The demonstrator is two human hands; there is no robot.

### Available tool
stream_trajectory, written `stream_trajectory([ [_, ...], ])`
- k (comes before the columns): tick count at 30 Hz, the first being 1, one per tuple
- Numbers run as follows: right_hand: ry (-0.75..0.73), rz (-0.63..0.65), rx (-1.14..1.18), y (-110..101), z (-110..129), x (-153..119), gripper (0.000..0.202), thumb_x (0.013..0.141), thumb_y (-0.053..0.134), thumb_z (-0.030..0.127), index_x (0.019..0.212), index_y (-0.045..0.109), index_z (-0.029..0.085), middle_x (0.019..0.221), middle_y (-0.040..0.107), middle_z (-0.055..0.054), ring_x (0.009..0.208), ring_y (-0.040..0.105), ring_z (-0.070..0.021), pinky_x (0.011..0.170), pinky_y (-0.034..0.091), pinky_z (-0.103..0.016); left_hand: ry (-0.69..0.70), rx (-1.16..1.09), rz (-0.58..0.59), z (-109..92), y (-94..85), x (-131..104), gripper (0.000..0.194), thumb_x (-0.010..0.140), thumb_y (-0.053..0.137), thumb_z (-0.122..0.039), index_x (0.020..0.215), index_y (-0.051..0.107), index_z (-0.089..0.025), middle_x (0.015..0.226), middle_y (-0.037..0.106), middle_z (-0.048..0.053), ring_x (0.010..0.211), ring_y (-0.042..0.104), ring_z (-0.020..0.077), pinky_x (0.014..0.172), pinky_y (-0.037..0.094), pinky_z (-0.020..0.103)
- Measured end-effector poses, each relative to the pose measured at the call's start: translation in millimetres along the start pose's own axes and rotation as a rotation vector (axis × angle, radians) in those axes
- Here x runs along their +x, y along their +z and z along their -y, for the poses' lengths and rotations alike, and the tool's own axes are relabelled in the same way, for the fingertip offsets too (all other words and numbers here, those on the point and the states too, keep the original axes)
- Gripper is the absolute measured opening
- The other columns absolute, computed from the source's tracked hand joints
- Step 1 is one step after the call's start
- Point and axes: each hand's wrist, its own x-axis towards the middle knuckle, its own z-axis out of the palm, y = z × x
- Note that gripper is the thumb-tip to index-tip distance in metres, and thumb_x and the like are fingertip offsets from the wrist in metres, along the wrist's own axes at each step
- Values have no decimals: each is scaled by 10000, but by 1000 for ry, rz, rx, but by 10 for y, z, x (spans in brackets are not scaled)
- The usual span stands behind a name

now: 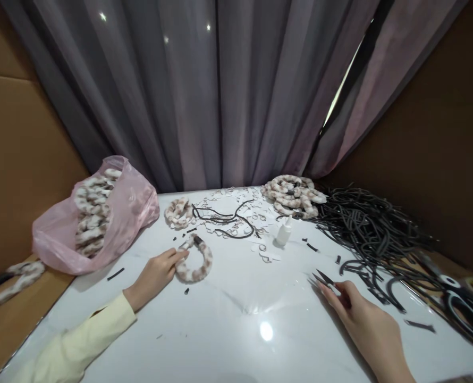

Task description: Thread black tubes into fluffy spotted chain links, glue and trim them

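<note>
Well, from the head view I can see two hands at work over a white tabletop (244, 335). The left hand (157, 274) has its fingers closed on the left side of a fluffy ring (204, 263), white with brown patches and a black band at its top; the ring lies on the tabletop, left of the middle. The right hand (366, 314) is clenched round some snips (327, 282), their pointed blades parted and aimed away from the person, well apart from the ring. Just beyond the ring is a fluffy coil (178, 214), with loose black cords (236, 219) beside it. Farther right stands a white bottle (284, 233), near a fluffy pile (294, 194) that meets a big heap of black tubes (372, 223). At the far left, a pink bag (136, 213) bulges with more fluffy pieces (93, 213). Scissors (462, 308) lie at the right edge.
</note>
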Motion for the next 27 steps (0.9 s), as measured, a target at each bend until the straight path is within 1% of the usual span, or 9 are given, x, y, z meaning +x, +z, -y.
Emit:
stream_trajectory([
  [2, -32, -50, -82, 13, 10, -6, 585, 816, 198, 722, 745, 485, 217, 448, 541, -4, 374, 539, -194, 375, 259, -230, -50, -85, -14, 32, 45, -37, 514, 712, 310, -11, 1108, 588, -188, 909, 585, 58, 782, 595, 161, 676, 457, 245],
  [4, -101, -52, -155, 18, 19, -1, 571, 855, 167, 680, 744, 472, 210, 455, 554, -9, 382, 542, -191, 386, 232, -224, -73, -118, -34, 36, 66, -35, 511, 688, 314, -21, 1095, 589, -164, 955, 578, 76, 812, 600, 177, 695, 473, 262],
  [9, -301, 55, -387, 2, 60, 90, 467, 938, 183, 516, 740, 449, 187, 504, 571, -40, 429, 570, -181, 409, 130, -240, -40, -214, -172, 59, 95, -2, 456, 678, 358, -76, 1049, 607, -167, 1048, 601, 105, 974, 585, 231, 839, 472, 335],
  [12, -371, 115, -478, 16, 70, 228, 408, 961, 210, 436, 786, 465, 170, 546, 586, -58, 465, 592, -186, 422, 127, -259, -103, -348, -236, 112, 92, 9, 375, 666, 412, -145, 961, 640, -186, 1043, 650, 95, 1006, 584, 256, 901, 444, 370],
  [16, -511, 160, -455, 55, -4, 496, 461, 971, 168, 438, 850, 498, 141, 626, 622, -92, 517, 601, -183, 436, 177, -261, -343, -725, -185, 166, 10, 43, 274, 694, 412, -279, 741, 668, -194, 938, 700, 77, 935, 614, 263, 815, 464, 336],
  [19, -596, 193, -444, 51, -74, 697, 498, 971, 162, 455, 866, 527, 133, 700, 644, -101, 596, 614, -170, 466, 236, -250, -433, -899, -183, 169, -52, 75, 276, 693, 420, -331, 618, 642, -186, 807, 696, 63, 802, 617, 238, 702, 456, 289],
  [22, -644, 217, -455, 42, -102, 845, 523, 974, 160, 455, 856, 545, 123, 734, 649, -112, 641, 617, -171, 496, 267, -245, -461, -866, -172, 142, -53, 99, 277, 703, 485, -403, 569, 590, -185, 648, 633, 19, 667, 562, 191, 618, 409, 251],
  [25, -657, 238, -479, 64, -87, 951, 501, 979, 176, 442, 876, 548, 122, 763, 653, -114, 667, 619, -178, 505, 270, -241, -505, -766, -155, 112, 4, 118, 360, 662, 581, -486, 510, 444, -189, 491, 465, -40, 540, 452, 140, 538, 336, 224],
  [27, -652, 251, -495, 94, -63, 1025, 460, 980, 209, 430, 903, 543, 123, 790, 655, -114, 685, 621, -179, 505, 267, -234, -511, -713, -139, 101, 49, 131, 415, 639, 609, -508, 514, 363, -198, 476, 398, -59, 519, 422, 126, 522, 306, 216],
])
